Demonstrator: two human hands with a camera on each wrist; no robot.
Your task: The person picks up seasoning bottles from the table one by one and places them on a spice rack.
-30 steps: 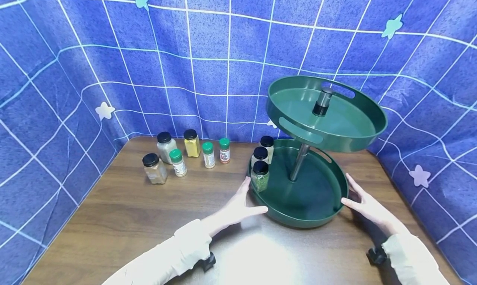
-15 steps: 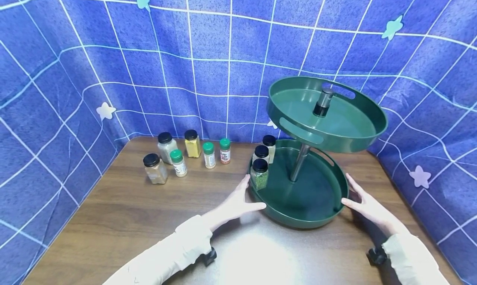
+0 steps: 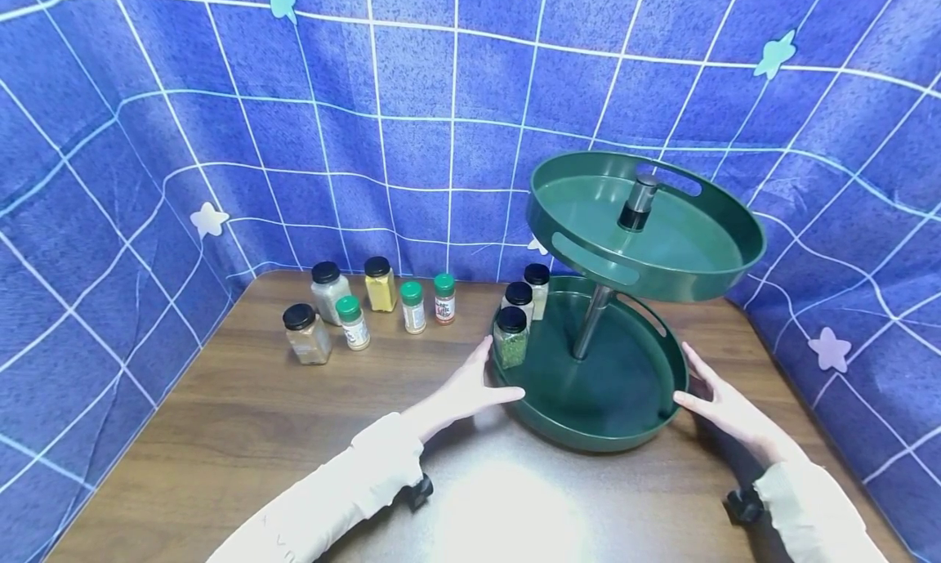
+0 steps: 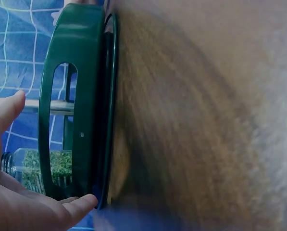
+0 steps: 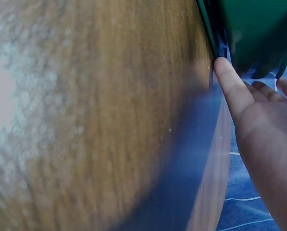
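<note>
A two-tier dark green round tray stand (image 3: 588, 408) stands on the table, its tiers joined by a metal post (image 3: 590, 326). My left hand (image 3: 466, 387) lies along the left side of the lower tier, thumb and fingers spread. In the left wrist view, fingertips touch near its base, and a handle slot shows a jar of green herbs (image 4: 32, 166). My right hand (image 3: 724, 404) rests at the right side, fingers extended against the wall. Three black-capped jars stand in the lower tier: the green herb jar (image 3: 510, 346), a middle jar (image 3: 518, 297) and a pale jar (image 3: 537, 293).
On the table's (image 3: 294, 432) left side stand a tan spice jar (image 3: 309, 342), a grey-white jar (image 3: 331, 297), a yellow jar (image 3: 381, 289) and several green-capped bottles (image 3: 413, 314). A blue grid-patterned cloth (image 3: 412, 171) hangs behind and at both sides.
The lower tier has turned slightly, its jars shifting clockwise toward the back. My left hand has slid a little forward along the side; my right hand has stayed nearly still.
</note>
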